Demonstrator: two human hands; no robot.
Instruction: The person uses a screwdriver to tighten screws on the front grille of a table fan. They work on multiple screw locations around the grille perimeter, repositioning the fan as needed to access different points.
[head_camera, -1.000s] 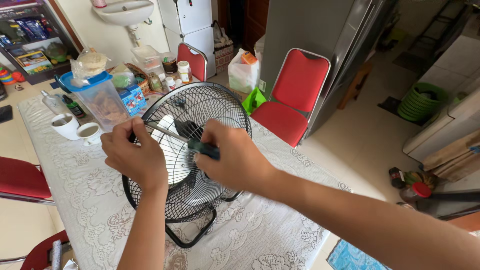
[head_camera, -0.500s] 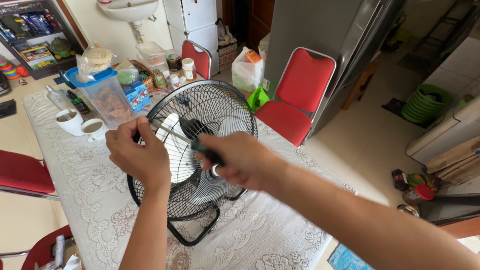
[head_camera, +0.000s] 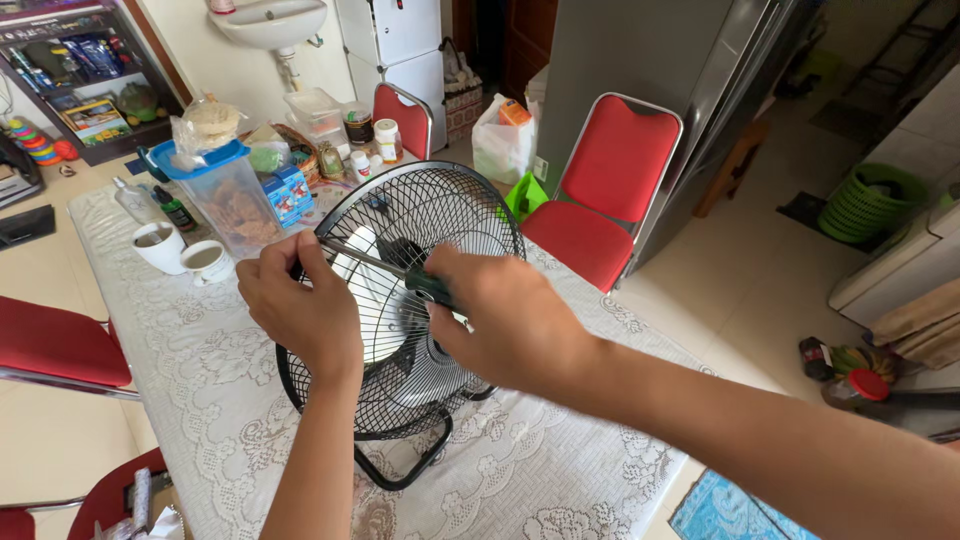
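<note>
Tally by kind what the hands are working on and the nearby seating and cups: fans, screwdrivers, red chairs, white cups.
Fan: 1
Screwdriver, held by right hand, left hand at its tip: 1
Red chairs: 4
White cups: 2
Total: 8

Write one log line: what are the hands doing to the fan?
right hand: grips screwdriver | left hand: at fan grille rim | fan: on table

Screwdriver (head_camera: 385, 268) tip hidden behind left hand (head_camera: 300, 310); handle mostly covered, apparently green.
</note>
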